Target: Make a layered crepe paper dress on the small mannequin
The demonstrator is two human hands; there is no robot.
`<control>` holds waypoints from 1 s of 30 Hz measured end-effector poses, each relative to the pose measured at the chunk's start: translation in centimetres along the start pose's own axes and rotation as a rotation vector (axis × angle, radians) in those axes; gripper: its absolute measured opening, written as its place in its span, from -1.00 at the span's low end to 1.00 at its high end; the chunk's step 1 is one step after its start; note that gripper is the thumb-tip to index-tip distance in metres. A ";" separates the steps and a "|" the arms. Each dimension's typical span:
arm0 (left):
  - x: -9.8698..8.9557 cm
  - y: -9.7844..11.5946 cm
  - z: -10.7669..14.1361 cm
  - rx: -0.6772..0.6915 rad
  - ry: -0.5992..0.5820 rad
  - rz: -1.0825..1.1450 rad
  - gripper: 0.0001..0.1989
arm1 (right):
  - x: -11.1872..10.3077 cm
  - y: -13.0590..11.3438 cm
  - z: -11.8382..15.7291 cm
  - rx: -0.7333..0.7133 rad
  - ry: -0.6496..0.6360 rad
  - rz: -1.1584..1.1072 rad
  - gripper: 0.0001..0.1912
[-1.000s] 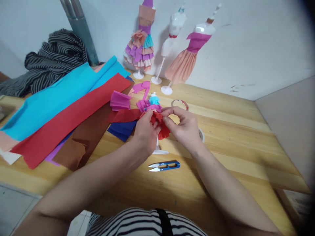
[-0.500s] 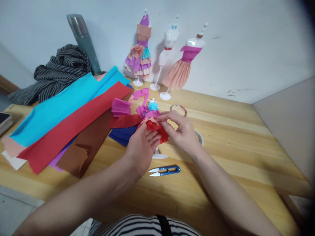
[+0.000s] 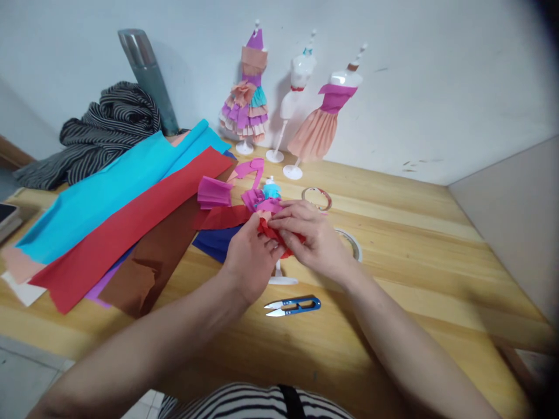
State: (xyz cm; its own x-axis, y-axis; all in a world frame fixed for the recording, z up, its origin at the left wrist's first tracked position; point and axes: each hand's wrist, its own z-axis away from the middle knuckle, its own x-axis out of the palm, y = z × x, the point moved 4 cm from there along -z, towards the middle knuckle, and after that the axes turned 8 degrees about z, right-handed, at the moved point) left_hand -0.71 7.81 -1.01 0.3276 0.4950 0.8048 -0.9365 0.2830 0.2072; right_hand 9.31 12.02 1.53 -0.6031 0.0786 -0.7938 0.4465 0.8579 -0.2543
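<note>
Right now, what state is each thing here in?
Red skirt, right hand closed on it, left hand against it
Snips, blades apart, unheld
Flask, cap on
Striped cloth, bunched up
Turquoise sheet, partly rolled or folded
Red sheet, spread out
Brown sheet, ragged-edged
Left mannequin, dressed
Middle mannequin, mostly bare
Right mannequin, dressed
Far tape ring, lying flat

**Miniature Fashions Line Craft Corner**

We see a small craft workspace by a pale wall (image 3: 414, 99), its wooden table (image 3: 414, 250) bearing coloured sheets (image 3: 135, 227), thread snips (image 3: 293, 305), tape rolls (image 3: 357, 247) and a small dressed mannequin (image 3: 271, 191); three display mannequins (image 3: 334, 99) stand behind. We cannot tell whether this is a home or a studio.
</note>
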 end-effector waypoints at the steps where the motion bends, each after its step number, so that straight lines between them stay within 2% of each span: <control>1: -0.2 0.0 -0.2 0.006 0.015 0.001 -0.78 | 0.1 -0.1 0.0 -0.008 -0.013 0.003 -0.72; 5: -0.6 0.3 -1.0 0.084 0.054 -0.041 -0.94 | 0.3 -0.4 0.1 -0.024 -0.073 0.016 -0.70; 9: -0.7 0.3 -1.4 0.102 0.156 -0.052 -0.93 | 0.5 -0.4 0.2 -0.033 -0.101 0.025 -0.71; 12: -0.6 0.4 -1.5 0.096 0.182 -0.030 -0.90 | 0.6 -0.2 0.3 -0.022 -0.106 0.027 -0.70; 21: -0.6 0.5 -1.3 0.057 0.122 -0.044 -0.85 | 0.6 -0.3 0.3 0.003 -0.110 0.029 -0.68; 26: -0.1 0.3 -0.9 0.028 0.046 -0.012 -0.82 | 1.0 -0.2 0.3 0.018 -0.178 0.086 -0.69; 30: -0.2 0.5 -0.6 0.016 -0.002 -0.043 -0.81 | 0.2 -0.3 0.2 0.035 -0.099 0.065 -0.75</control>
State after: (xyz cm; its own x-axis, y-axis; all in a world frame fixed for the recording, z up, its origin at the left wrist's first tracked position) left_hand -1.19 8.38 -1.37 0.3676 0.4813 0.7958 -0.9233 0.2911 0.2504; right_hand 9.23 11.64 1.36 -0.5043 0.0814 -0.8597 0.5061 0.8345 -0.2179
